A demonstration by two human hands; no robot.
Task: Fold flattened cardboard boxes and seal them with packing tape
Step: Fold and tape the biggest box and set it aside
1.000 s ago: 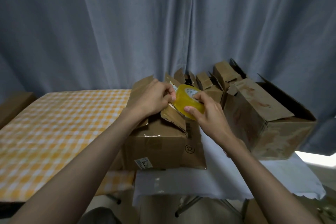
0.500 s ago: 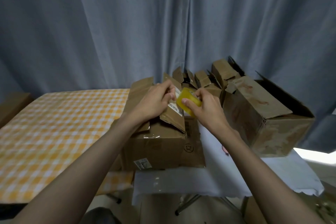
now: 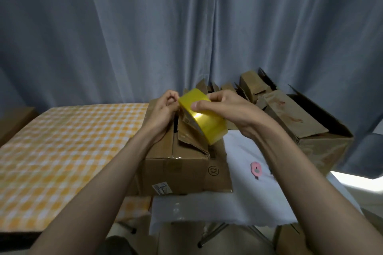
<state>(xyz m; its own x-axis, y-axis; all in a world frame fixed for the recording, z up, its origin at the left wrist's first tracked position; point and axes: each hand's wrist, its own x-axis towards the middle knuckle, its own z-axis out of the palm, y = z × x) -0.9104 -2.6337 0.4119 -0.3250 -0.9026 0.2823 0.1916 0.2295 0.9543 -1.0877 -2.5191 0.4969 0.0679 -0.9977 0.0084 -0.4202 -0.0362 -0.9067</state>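
While the right hand [image 3: 226, 109] is gripping the tape roll [image 3: 204, 117] above the box [image 3: 186, 163], its thumb is lying across the roll's outer face and its fingers are curling over the far rim. The roll's core is turned away from the camera, so it is not showing. The left hand [image 3: 163, 109] is pinching at the roll's left edge, fingers curled; whether a loose tape end is lying between them is too small to tell. Hands and roll are covering most of the box's top, leaving only one bent flap [image 3: 190, 136] showing. A pink cutter [image 3: 256, 170] is lying on the white cloth [image 3: 238, 203], right of the box, partly hidden by the right forearm. Behind, more boxes [image 3: 306, 130] are standing against the curtain [image 3: 186, 27], their far sides hidden.
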